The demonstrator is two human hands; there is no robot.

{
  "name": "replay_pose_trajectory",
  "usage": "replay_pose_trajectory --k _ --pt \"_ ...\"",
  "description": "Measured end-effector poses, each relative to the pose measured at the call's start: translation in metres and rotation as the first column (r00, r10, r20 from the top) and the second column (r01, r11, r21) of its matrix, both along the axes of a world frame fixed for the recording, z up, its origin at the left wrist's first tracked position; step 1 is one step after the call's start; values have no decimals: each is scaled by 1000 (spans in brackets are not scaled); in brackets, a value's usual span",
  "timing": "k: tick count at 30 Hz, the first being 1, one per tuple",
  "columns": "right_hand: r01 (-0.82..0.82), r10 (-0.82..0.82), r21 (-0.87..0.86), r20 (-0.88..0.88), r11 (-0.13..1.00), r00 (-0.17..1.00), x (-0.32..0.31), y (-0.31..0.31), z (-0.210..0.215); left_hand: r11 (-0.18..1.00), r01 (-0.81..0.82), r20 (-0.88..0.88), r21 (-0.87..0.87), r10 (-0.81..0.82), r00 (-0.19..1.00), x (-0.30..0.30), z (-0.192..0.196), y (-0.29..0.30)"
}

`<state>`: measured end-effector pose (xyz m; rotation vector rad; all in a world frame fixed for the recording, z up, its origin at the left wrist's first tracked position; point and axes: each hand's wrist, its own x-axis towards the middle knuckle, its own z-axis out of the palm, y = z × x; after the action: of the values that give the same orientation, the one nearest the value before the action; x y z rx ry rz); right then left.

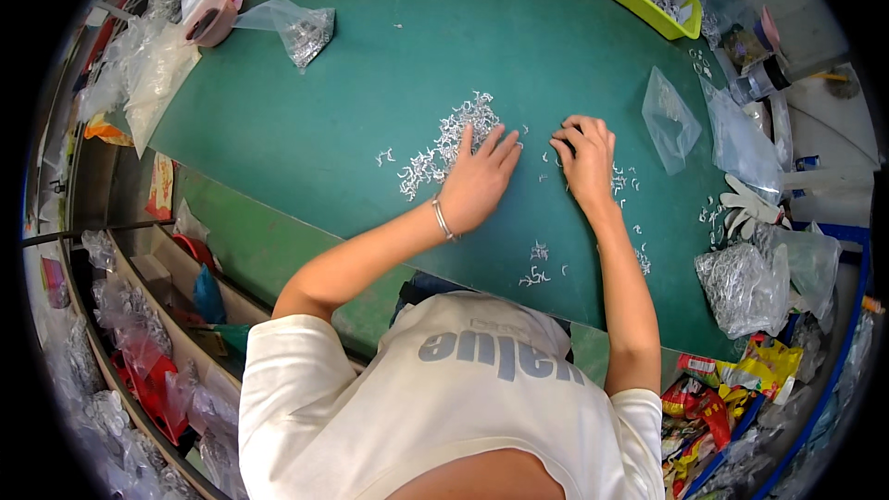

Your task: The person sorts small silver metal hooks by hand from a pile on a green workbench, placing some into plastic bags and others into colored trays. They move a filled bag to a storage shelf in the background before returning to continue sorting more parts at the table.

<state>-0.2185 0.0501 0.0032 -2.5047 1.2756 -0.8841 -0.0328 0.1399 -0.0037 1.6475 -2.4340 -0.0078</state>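
Observation:
A heap of small silvery curved metal pieces [429, 169] lies on the green tabletop [389, 74]. My left hand [476, 187], with a bracelet at the wrist, rests at the heap's right edge, fingers spread and holding nothing. To its right, my right hand [589, 163] is closed, its bent fingers and thumb drawn together in a pinch. Whatever is between those fingertips is too small to make out. A few loose pieces lie between the hands. Small groups of the same metal pieces [539, 250] sit nearer my body, and others lie along my right forearm.
A yellow-green basket [639, 2] with metal pieces stands at the far right. Clear bags [670, 120] and a white glove [748, 210] lie along the right side. A filled bag [307, 37] and a pink bowl [215, 20] are far left. Wrappers [722, 389] pile lower right.

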Motion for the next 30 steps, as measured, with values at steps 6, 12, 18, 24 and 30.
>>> replay_pose_trajectory --k 6,12,18,24,30 --pt "51 -87 165 217 985 972 -48 19 22 998 -61 -202 -1 60 978 17 -2 -5" --pt "387 -391 -56 -68 920 918 -180 13 5 990 -136 -215 -25 128 968 27 -2 -18" --pt "403 -415 -140 -78 905 906 -133 31 27 998 -17 -117 56 24 993 15 14 27" --pt "-266 282 207 -49 941 958 17 37 35 992 -122 -90 17 123 988 54 -2 -4" --pt "-275 337 241 -278 931 899 -19 44 27 973 -228 -151 34 231 961 65 2 7"
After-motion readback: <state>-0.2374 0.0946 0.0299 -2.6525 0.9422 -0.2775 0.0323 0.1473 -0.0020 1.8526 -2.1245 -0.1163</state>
